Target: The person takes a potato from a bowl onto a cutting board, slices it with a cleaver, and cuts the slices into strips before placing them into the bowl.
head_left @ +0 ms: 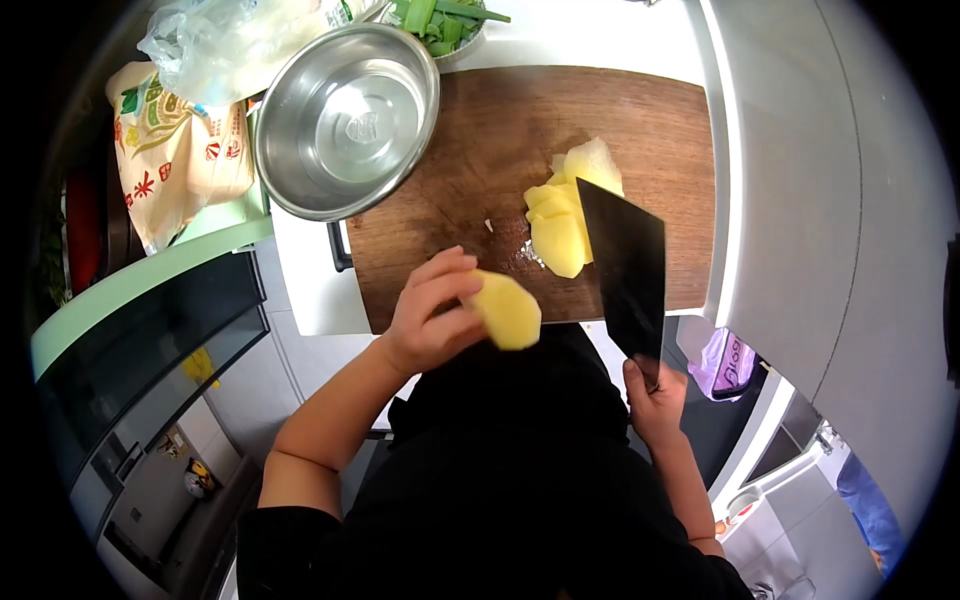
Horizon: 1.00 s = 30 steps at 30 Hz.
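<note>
My left hand [435,315] grips a peeled potato piece [512,312], its pale yellow cut face turned up, over the near edge of the wooden cutting board [420,230]. The handle of a broad, dark-bladed cleaver [630,265] is in my right hand [655,400]. Its blade points away from me, over the right part of the board. Just left of the blade lies a pile of potato slices [560,225], partly covered by it. Small white bits [530,255] are scattered beside the slices.
A steel bowl [290,165] overlaps the board's far left corner. Behind it are a plastic bag [215,45] and a printed rice bag [165,170]. Chopped green leaves [440,25] sit in a dish at the back. A grey wall panel [790,180] borders the right side.
</note>
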Available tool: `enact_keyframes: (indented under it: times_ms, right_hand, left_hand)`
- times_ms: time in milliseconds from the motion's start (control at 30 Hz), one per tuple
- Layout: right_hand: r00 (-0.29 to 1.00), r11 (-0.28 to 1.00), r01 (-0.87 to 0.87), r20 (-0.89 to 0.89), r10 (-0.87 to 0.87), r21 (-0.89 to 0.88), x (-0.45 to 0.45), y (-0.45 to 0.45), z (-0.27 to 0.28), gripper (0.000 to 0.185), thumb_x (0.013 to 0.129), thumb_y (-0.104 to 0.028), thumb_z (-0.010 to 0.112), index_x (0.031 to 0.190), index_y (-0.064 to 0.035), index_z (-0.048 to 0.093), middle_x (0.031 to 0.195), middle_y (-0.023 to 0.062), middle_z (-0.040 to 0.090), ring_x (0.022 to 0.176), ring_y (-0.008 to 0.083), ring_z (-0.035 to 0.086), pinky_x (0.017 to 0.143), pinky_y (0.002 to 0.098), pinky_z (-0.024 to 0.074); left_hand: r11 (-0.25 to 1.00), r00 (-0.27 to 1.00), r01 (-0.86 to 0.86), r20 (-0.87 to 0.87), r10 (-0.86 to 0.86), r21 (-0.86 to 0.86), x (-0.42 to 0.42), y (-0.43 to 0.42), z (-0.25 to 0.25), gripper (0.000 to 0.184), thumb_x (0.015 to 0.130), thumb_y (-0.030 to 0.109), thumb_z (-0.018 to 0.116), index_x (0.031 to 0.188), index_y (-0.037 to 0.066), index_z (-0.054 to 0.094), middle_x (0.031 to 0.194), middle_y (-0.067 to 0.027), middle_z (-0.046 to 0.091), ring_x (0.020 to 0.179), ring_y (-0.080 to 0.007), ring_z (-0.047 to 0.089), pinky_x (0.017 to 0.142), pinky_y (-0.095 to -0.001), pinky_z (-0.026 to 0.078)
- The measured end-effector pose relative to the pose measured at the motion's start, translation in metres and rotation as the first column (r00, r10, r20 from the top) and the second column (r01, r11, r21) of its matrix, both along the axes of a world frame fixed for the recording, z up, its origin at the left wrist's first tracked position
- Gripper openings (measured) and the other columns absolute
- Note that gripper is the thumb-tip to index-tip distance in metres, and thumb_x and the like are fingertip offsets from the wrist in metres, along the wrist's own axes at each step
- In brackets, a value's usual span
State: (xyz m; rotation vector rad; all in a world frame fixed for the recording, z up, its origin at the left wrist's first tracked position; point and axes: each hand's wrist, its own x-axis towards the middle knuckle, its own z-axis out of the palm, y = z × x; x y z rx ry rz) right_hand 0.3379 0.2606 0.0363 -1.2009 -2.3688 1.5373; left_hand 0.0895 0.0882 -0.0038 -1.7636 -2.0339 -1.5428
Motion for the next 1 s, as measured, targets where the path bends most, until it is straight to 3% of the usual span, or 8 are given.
enact_keyframes:
  times_ms: [100, 333, 367, 467, 533, 733, 867, 1000]
  right_hand:
    - [0.999, 0.999, -0.014, -0.051, 0.015, 0.030, -0.015, -0.004, 0.003, 0.010, 0.085, -0.006, 0.062, 0.082, 0.0027, 0.060, 0.048, 0.0011, 0.046, 0.042, 0.0064, 0.041, 0.041, 0.0242, 0.0305]
    - [0.996, 0.994, -0.081, 0.025, 0.083, -0.068, -0.043, -0.016, 0.015, 0.009, 0.083, -0.003, 0.060, 0.077, 0.0028, 0.057, 0.049, 0.0049, 0.039, 0.043, 0.0081, 0.035, 0.043, 0.0252, 0.0290]
    - [0.996, 0.995, -0.077, 0.030, 0.079, -0.069, -0.045, -0.017, 0.016, 0.009, 0.083, -0.003, 0.060, 0.077, 0.0028, 0.057, 0.049, 0.0049, 0.039, 0.043, 0.0081, 0.035, 0.043, 0.0252, 0.0290]
    - [0.991, 0.988, -0.125, 0.032, 0.129, -0.086, -0.051, -0.019, 0.020, 0.007, 0.083, -0.002, 0.060, 0.088, 0.0026, 0.061, 0.050, 0.0057, 0.041, 0.044, 0.0083, 0.036, 0.043, 0.0246, 0.0311]
    - [0.975, 0.974, -0.217, 0.039, 0.219, -0.068, -0.054, -0.019, 0.022, 0.032, 0.082, -0.001, 0.059, 0.114, -0.0042, 0.061, 0.056, 0.0122, 0.053, 0.044, 0.0151, 0.048, 0.048, 0.0256, 0.0405]
    - [0.948, 0.956, -0.291, 0.124, 0.294, -0.046, -0.064, -0.025, 0.021, 0.036, 0.078, 0.000, 0.061, 0.115, -0.0061, 0.060, 0.064, 0.0160, 0.059, 0.052, 0.0257, 0.059, 0.051, 0.0310, 0.0466]
    - [0.949, 0.953, -0.301, 0.105, 0.297, 0.025, -0.059, -0.032, 0.019, 0.038, 0.082, 0.000, 0.059, 0.119, -0.0069, 0.059, 0.060, 0.0131, 0.055, 0.046, 0.0197, 0.051, 0.049, 0.0283, 0.0421]
    - [0.933, 0.941, -0.333, 0.162, 0.322, 0.050, -0.062, -0.036, 0.020, 0.042, 0.078, -0.001, 0.060, 0.120, -0.0084, 0.056, 0.065, 0.0149, 0.059, 0.053, 0.0286, 0.059, 0.051, 0.0345, 0.0466]
  left_hand:
    - [0.959, 0.996, 0.039, 0.083, -0.016, -0.280, 0.004, 0.001, -0.031, 0.038, 0.063, 0.001, 0.073, 0.096, 0.007, 0.054, 0.117, -0.0173, 0.051, 0.109, -0.0356, 0.052, 0.092, -0.0435, 0.047]
    - [0.956, 0.984, -0.065, 0.139, 0.108, -0.287, 0.011, 0.000, -0.044, 0.046, 0.064, 0.010, 0.077, 0.107, 0.011, 0.059, 0.116, -0.0128, 0.052, 0.106, -0.0337, 0.053, 0.092, -0.0422, 0.047]
    - [0.954, 0.994, -0.091, 0.025, 0.102, -0.285, 0.010, -0.005, -0.045, 0.045, 0.064, 0.013, 0.077, 0.106, 0.012, 0.061, 0.114, -0.0113, 0.053, 0.104, -0.0320, 0.053, 0.090, -0.0414, 0.048]
    - [0.957, 0.992, -0.113, -0.080, 0.095, -0.269, 0.012, -0.010, -0.051, 0.038, 0.066, 0.015, 0.076, 0.102, 0.012, 0.064, 0.109, -0.0084, 0.055, 0.100, -0.0287, 0.054, 0.087, -0.0397, 0.049]
    - [0.961, 0.993, -0.111, -0.071, 0.096, -0.254, 0.012, -0.009, -0.051, 0.033, 0.067, 0.014, 0.075, 0.099, 0.011, 0.066, 0.106, -0.0068, 0.057, 0.098, -0.0271, 0.055, 0.085, -0.0389, 0.049]
    - [0.963, 0.993, -0.116, -0.043, 0.109, -0.245, 0.010, -0.008, -0.049, 0.033, 0.067, 0.012, 0.075, 0.099, 0.010, 0.066, 0.098, -0.0057, 0.060, 0.095, -0.0263, 0.057, 0.078, -0.0378, 0.051]
    - [0.960, 0.994, -0.109, -0.051, 0.100, -0.256, 0.009, -0.009, -0.046, 0.030, 0.065, 0.011, 0.076, 0.094, 0.009, 0.066, 0.096, -0.0065, 0.060, 0.093, -0.0268, 0.057, 0.075, -0.0376, 0.051]
    - [0.964, 0.995, -0.101, -0.033, 0.096, -0.247, 0.007, -0.006, -0.046, 0.028, 0.063, 0.010, 0.076, 0.088, 0.007, 0.065, 0.094, -0.0071, 0.060, 0.093, -0.0276, 0.057, 0.074, -0.0377, 0.051]
